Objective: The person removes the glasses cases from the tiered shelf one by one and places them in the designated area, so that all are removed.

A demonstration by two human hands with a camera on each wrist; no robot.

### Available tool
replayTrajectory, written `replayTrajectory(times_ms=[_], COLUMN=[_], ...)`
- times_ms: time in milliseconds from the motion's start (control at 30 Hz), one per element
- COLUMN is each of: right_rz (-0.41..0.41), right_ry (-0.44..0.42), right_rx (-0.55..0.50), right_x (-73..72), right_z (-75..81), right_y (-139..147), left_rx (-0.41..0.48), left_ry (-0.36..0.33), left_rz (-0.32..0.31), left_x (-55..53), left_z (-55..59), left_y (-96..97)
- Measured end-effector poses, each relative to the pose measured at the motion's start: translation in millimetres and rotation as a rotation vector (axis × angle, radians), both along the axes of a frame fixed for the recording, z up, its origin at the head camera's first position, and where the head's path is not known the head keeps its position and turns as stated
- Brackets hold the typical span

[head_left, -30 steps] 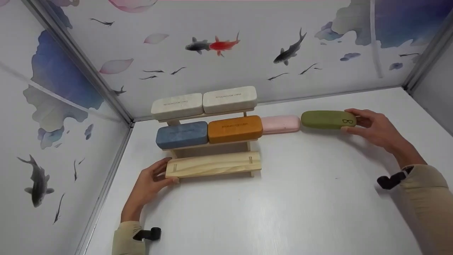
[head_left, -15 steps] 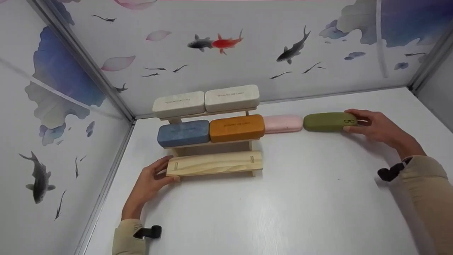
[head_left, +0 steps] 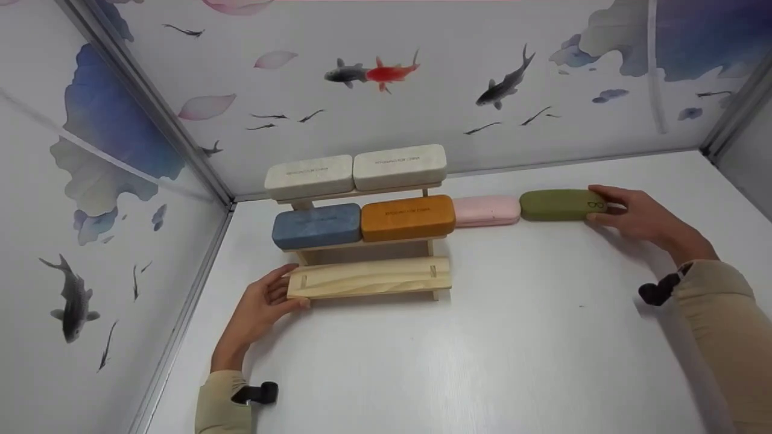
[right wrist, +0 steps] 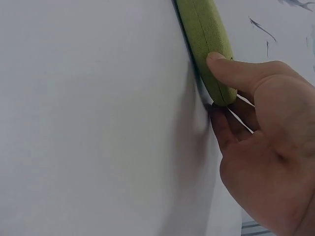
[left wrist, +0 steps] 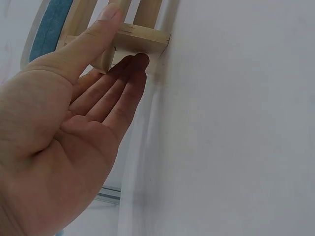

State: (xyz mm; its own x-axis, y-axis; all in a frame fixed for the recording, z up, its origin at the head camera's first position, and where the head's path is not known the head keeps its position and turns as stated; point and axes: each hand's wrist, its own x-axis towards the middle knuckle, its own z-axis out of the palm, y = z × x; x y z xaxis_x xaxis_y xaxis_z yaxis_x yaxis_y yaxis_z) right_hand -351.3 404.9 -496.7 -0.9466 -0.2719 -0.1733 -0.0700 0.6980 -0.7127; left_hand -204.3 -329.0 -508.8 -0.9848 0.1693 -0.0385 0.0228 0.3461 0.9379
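Green case (head_left: 553,205) lies on the surface (head_left: 512,349) beside the pink case (head_left: 487,211), right hand (head_left: 642,218) gripping its end; left hand (head_left: 259,308) pinches the rack (head_left: 371,278). We note no change in a second (only our view drifted): work seems paused.

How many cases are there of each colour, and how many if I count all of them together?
White cases: 2
Blue case: 1
Orange case: 1
Pink case: 1
Green glasses case: 1
Total: 6
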Motion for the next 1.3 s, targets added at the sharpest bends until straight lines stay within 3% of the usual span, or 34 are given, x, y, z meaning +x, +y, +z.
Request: replayTrajectory(times_ms=[200,367,500,767,1100,1300], right_rz=[-0.030,-0.084,-0.098,-0.023,0.163,0.239], right_ry=[-0.011,0.167,0.295,0.448,0.478,0.433], right_rx=[0.020,0.076,-0.037,-0.209,-0.341,-0.443], right_x=[4.2,11.5,20.1,36.1,46.1,52.0], right_z=[4.3,15.0,27.7,39.6,39.1,41.5], right_y=[-2.5,-23.5,-55.7,-119.7,-180.7,-217.4], left_rx=[-0.002,-0.014,-0.050,-0.092,-0.124,-0.153], left_ry=[0.001,-0.007,0.005,0.019,0.050,0.070], left_rz=[-0.006,-0.006,0.001,0.053,0.077,0.098], left_x=[-0.3,0.2,0.8,2.6,0.2,-0.7], left_z=[-0.9,-0.2,0.4,3.3,4.3,4.6], left_y=[3.3,5.4,5.2,6.8,15.4,16.2])
